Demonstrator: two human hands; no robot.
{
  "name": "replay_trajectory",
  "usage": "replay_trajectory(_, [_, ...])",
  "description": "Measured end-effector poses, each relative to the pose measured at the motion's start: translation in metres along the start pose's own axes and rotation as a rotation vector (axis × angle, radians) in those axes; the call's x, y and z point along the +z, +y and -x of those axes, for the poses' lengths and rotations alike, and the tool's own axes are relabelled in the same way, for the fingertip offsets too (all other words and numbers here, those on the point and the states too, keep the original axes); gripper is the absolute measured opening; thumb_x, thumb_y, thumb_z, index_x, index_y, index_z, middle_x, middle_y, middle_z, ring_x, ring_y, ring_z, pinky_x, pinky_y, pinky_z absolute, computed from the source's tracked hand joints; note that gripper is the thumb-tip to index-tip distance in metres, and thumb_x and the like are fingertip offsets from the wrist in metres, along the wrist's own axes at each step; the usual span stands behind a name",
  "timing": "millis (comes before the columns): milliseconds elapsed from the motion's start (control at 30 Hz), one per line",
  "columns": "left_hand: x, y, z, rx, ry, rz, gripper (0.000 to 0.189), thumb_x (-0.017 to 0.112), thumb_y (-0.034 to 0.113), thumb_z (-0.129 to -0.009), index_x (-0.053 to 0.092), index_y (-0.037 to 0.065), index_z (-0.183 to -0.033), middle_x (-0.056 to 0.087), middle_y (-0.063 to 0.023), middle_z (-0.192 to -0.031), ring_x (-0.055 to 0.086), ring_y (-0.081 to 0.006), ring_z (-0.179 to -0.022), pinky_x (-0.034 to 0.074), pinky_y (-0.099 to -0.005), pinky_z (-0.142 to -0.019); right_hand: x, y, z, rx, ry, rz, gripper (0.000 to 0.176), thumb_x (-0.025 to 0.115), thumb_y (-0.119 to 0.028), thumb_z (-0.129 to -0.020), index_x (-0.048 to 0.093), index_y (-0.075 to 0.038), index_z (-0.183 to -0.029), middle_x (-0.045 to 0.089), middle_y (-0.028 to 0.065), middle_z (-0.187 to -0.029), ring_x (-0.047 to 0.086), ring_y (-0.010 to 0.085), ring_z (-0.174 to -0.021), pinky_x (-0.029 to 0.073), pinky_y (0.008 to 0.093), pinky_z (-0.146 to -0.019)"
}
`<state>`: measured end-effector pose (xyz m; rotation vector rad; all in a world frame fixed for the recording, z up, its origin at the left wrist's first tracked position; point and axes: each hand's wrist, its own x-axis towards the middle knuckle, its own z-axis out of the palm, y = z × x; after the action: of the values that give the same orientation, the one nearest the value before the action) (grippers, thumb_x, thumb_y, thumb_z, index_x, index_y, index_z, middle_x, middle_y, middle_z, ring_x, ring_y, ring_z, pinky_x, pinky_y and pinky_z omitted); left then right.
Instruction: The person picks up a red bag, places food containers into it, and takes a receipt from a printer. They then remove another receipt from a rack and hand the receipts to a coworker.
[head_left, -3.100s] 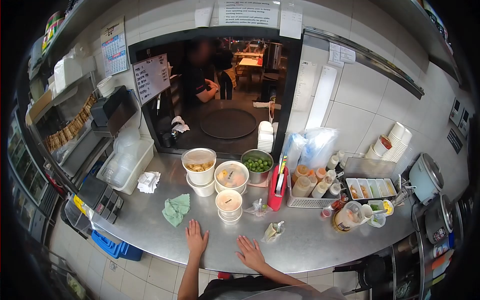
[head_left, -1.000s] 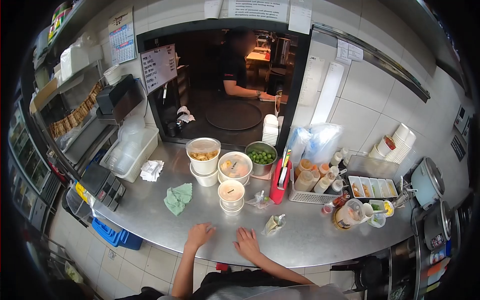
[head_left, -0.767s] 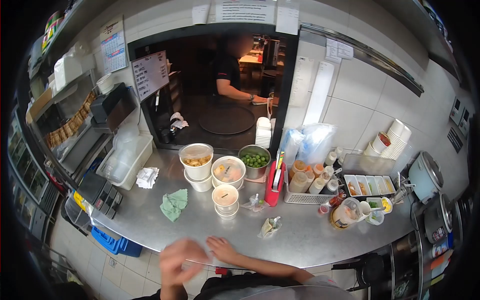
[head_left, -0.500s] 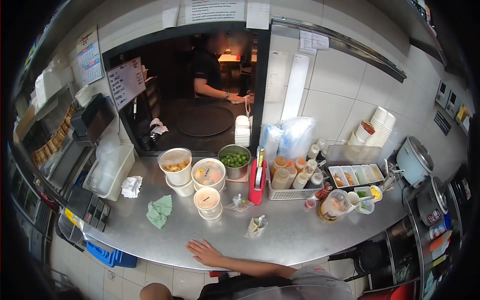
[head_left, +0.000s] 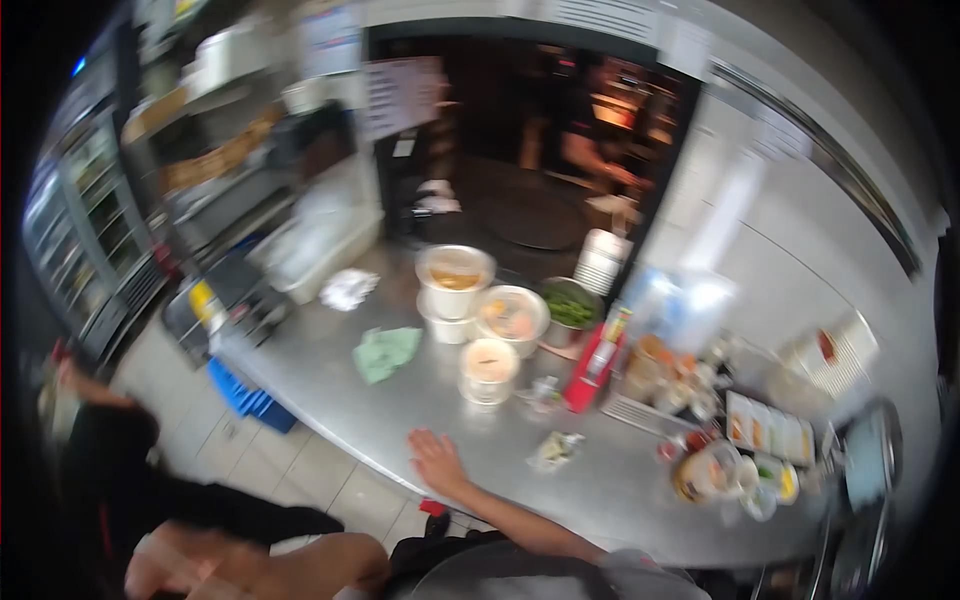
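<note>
The right hand (head_left: pixel 437 460) rests on the counter (head_left: pixel 640 500), fingers slightly spread. The left hand (head_left: pixel 168 562) is blurred; its fingers cannot be told.

- what's underfoot?
- pale floor tiles (head_left: pixel 365 500) with thin joints.
- walls (head_left: pixel 790 275)?
- light grey on the right, tiled, crossed by a metal rail (head_left: pixel 830 168); ahead, a dark-framed hatch (head_left: pixel 672 170) opens onto a dim room (head_left: pixel 470 95) with an orange glow (head_left: pixel 615 113).
- far left?
- a glass-door fridge (head_left: pixel 88 185).

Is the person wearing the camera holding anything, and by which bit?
The right hand holds nothing; it's open on the metal counter. The left hand is too blurred to tell.
</note>
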<state>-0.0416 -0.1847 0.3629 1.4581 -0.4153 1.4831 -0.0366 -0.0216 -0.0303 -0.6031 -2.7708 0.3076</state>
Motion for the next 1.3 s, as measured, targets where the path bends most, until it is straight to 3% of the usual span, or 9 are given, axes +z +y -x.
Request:
replay_trajectory(67, [0.013, -0.006, 0.01, 0.098, 0.245, -0.053, 0.051, 0.052, 0.039, -0.085, 0.047, -0.007, -0.105, 0.049, -0.027, -0.11, 0.047, -0.0358, -0.1, 0.044, -0.0445, -0.077, -0.003, -0.001, 0.0, -0.001, -0.033, -0.028, 0.054, 0.045, -0.029, -0.089, 0.031, -0.009, -0.137, 0.028, 0.0076, -0.144, 0.026, 0.0234, -0.133, 0.021, 0.0513, -0.104])
replay_trajectory(167, [0.033, -0.018, 0.012, 0.25, 0.402, -0.121, 0.059, 0.053, 0.045, -0.084, 0.044, -0.008, -0.106, 0.045, -0.0298, -0.116, 0.043, -0.0386, -0.109, 0.042, -0.046, -0.081, 0.004, 0.001, 0.001, -0.034, 0.015, -0.022, 0.054, 0.046, -0.03, -0.088, 0.033, -0.008, -0.136, 0.029, 0.0082, -0.144, 0.024, 0.0237, -0.134, 0.018, 0.0515, -0.105])
replay_trajectory(233, [0.035, -0.03, 0.01, 0.267, 0.274, -0.184, 0.073, 0.051, 0.053, -0.083, 0.039, -0.013, -0.113, 0.038, -0.0356, -0.121, 0.036, -0.0446, -0.116, 0.036, -0.0499, -0.088, 0.003, 0.002, 0.0, -0.032, -0.016, -0.054, 0.055, 0.046, -0.031, -0.088, 0.033, -0.008, -0.137, 0.026, 0.0076, -0.145, 0.02, 0.0235, -0.135, 0.014, 0.0504, -0.107])
replay_trajectory(333, [0.05, -0.03, 0.018, 0.3, 0.194, -0.32, 0.08, 0.049, 0.056, -0.081, 0.034, -0.015, -0.116, 0.033, -0.0382, -0.122, 0.031, -0.0468, -0.118, 0.033, -0.0521, -0.09, 0.008, 0.006, -0.001, -0.068, 0.007, -0.066, 0.055, 0.045, -0.029, -0.089, 0.032, -0.009, -0.138, 0.024, 0.0074, -0.147, 0.018, 0.0235, -0.136, 0.011, 0.0493, -0.108])
replay_trajectory(800, [0.16, -0.014, 0.051, 0.221, 0.025, -0.937, 0.114, 0.04, 0.073, -0.076, 0.011, -0.024, -0.129, 0.01, -0.05, -0.129, 0.012, -0.0569, -0.126, 0.016, -0.0625, -0.099, 0.003, 0.003, -0.004, -0.052, -0.061, -0.012, 0.053, 0.042, -0.024, -0.09, 0.029, -0.009, -0.139, 0.023, 0.0064, -0.147, 0.018, 0.0237, -0.136, 0.012, 0.0497, -0.108])
replay_trajectory(1000, [0.2, 0.003, 0.06, 0.253, -0.025, -1.185, 0.105, 0.04, 0.066, -0.081, 0.014, -0.024, -0.129, 0.015, -0.0509, -0.127, 0.021, -0.0591, -0.122, 0.023, -0.0625, -0.096, 0.003, 0.001, -0.002, -0.028, -0.055, 0.008, 0.051, 0.038, -0.025, -0.091, 0.029, -0.009, -0.139, 0.023, 0.0065, -0.147, 0.019, 0.0232, -0.136, 0.013, 0.0494, -0.108])
replay_trajectory(1100, [0.237, 0.04, 0.065, 0.028, -0.156, -1.35, 0.099, 0.042, 0.061, -0.084, 0.016, -0.024, -0.128, 0.019, -0.0514, -0.124, 0.026, -0.0605, -0.119, 0.026, -0.0624, -0.094, 0.01, 0.004, -0.002, -0.019, -0.059, 0.046, 0.051, 0.036, -0.026, -0.092, 0.027, -0.01, -0.14, 0.022, 0.0062, -0.148, 0.018, 0.023, -0.137, 0.013, 0.0498, -0.108])
replay_trajectory(1200, [0.282, 0.015, 0.072, 0.294, 0.228, -1.293, 0.097, 0.045, 0.058, -0.085, 0.02, -0.026, -0.126, 0.024, -0.0523, -0.12, 0.029, -0.0629, -0.115, 0.031, -0.063, -0.09, 0.009, -0.003, -0.002, 0.019, -0.086, 0.104, 0.053, 0.036, -0.027, -0.093, 0.023, -0.011, -0.142, 0.019, 0.0053, -0.149, 0.016, 0.0219, -0.137, 0.013, 0.0496, -0.108])
replay_trajectory(1300, [0.317, 0.033, 0.086, 0.188, 0.129, -1.366, 0.097, 0.045, 0.058, -0.085, 0.021, -0.028, -0.124, 0.024, -0.0526, -0.119, 0.029, -0.0636, -0.114, 0.033, -0.0624, -0.089, 0.006, -0.014, 0.003, 0.066, -0.143, 0.167, 0.056, 0.035, -0.03, -0.093, 0.018, -0.012, -0.143, 0.016, 0.0045, -0.149, 0.015, 0.0214, -0.137, 0.014, 0.0499, -0.108])
